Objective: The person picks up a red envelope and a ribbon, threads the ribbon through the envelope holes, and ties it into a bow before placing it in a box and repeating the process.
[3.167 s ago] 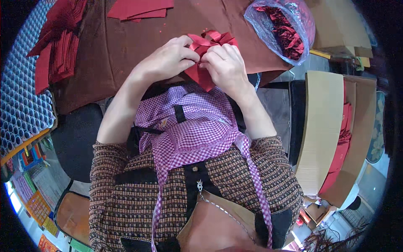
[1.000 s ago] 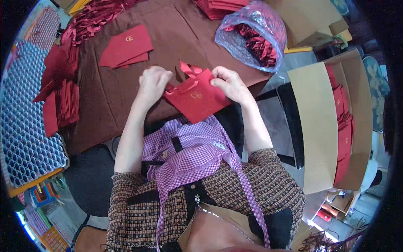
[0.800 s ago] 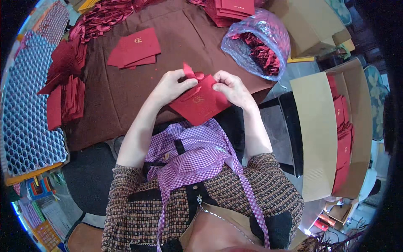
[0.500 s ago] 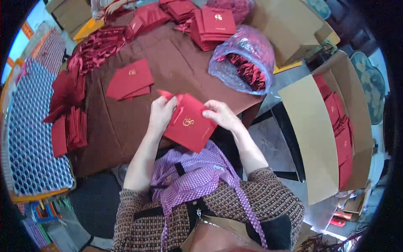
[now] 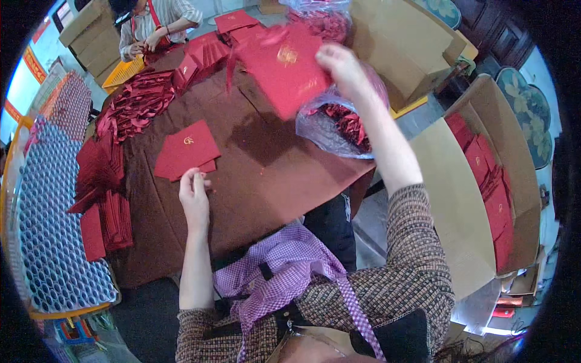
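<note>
My right hand [image 5: 342, 65] is raised over the far side of the table, pinching the right edge of a flat red gift bag [image 5: 284, 75] with a gold emblem. The bag is blurred by motion and casts a shadow on the cloth. A small fanned pile of red gift bags [image 5: 187, 148] lies on the left half of the table. At its lower edge is my left hand [image 5: 195, 190], thumb and fingers closed on the corner of a bag there. Part of the grip is hidden.
The brown-covered table [image 5: 254, 193] carries stacked red bags [image 5: 112, 224] and a heap of red ribbons [image 5: 133, 106]. A clear plastic sack [image 5: 327, 130] holds more red ribbons. On the right stands an open carton [image 5: 466, 242] with red bags. Across the table a co-worker [image 5: 158, 30] sits working.
My right hand has carried the red bag up and away to the far side. My left hand has let go of it and moved left to the small pile.
</note>
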Tool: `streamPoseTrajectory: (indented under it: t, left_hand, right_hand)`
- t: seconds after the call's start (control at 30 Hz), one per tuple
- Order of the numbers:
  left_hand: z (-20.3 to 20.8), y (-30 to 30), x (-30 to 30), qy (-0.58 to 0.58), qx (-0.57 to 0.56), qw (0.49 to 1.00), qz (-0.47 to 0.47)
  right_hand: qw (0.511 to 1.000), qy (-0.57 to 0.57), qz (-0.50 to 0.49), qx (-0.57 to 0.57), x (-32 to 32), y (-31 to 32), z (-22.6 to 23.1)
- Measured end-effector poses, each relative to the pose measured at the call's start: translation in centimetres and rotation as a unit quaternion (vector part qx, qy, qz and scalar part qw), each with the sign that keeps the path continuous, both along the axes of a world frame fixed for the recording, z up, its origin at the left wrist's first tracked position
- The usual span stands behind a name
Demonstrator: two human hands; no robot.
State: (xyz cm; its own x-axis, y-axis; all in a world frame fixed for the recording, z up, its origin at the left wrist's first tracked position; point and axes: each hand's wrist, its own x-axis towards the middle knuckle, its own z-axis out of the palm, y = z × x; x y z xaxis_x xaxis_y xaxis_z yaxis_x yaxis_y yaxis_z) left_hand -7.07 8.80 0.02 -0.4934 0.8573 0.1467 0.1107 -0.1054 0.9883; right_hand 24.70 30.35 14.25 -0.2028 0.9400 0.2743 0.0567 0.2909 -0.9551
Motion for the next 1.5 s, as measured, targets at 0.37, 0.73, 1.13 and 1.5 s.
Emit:
streamPoseTrajectory:
  t: [0.37,0.73,1.13,1.5]
  left_hand:
    - [3.1,12.1,4.1,0.296,0.114,0.941,-0.117]
    - [3.8,33.1,14.6,-0.018,-0.002,0.972,-0.232]
    - [-0.7,32.2,18.3,0.217,-0.12,0.959,-0.139]
    - [1.4,18.6,13.2,0.263,0.06,0.953,-0.135]
  right_hand:
    - [0.796,-0.57,-0.196,0.043,2.5,17.1,-5.8]
    - [0.818,-0.544,-0.187,0.019,3.3,19.0,-5.8]
    - [0.678,-0.723,-0.025,0.129,0.0,20.7,-11.4]
    - [0.816,-0.509,-0.169,0.217,7.8,23.9,-8.0]
